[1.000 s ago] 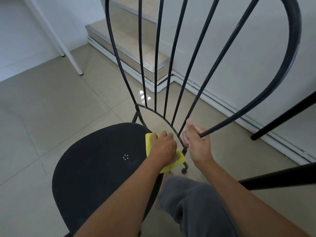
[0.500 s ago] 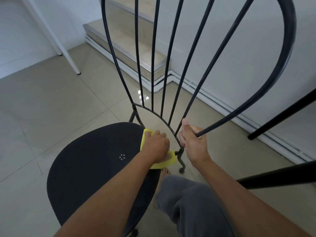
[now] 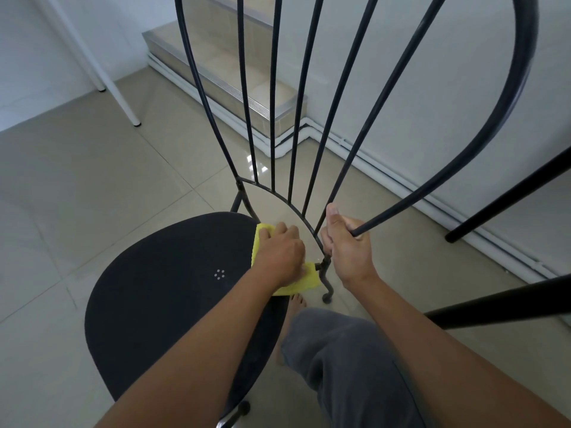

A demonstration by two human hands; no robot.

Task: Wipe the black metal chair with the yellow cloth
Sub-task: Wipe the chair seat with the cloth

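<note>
The black metal chair [image 3: 160, 291] fills the middle of the head view, its round seat low left and its tall barred back rising to the top edge. My left hand [image 3: 279, 253] grips the yellow cloth [image 3: 306, 281] and presses it on the seat's back right edge, beside the rear leg joint. Much of the cloth is hidden under the hand. My right hand [image 3: 347, 245] is curled round the lower end of the backrest's outer right bar, thumb pointing up.
Beige tiled floor lies all around. A tiled step [image 3: 234, 78] and white skirting run along the wall behind the chair. White table legs [image 3: 120, 97] stand at the far left. Black bars of another piece of furniture [image 3: 500, 304] cross at the right. My grey trouser leg [image 3: 349, 366] and bare foot are below.
My left hand with the cloth has slid a little left and away along the seat's back edge. The right hand keeps its hold on the bar.
</note>
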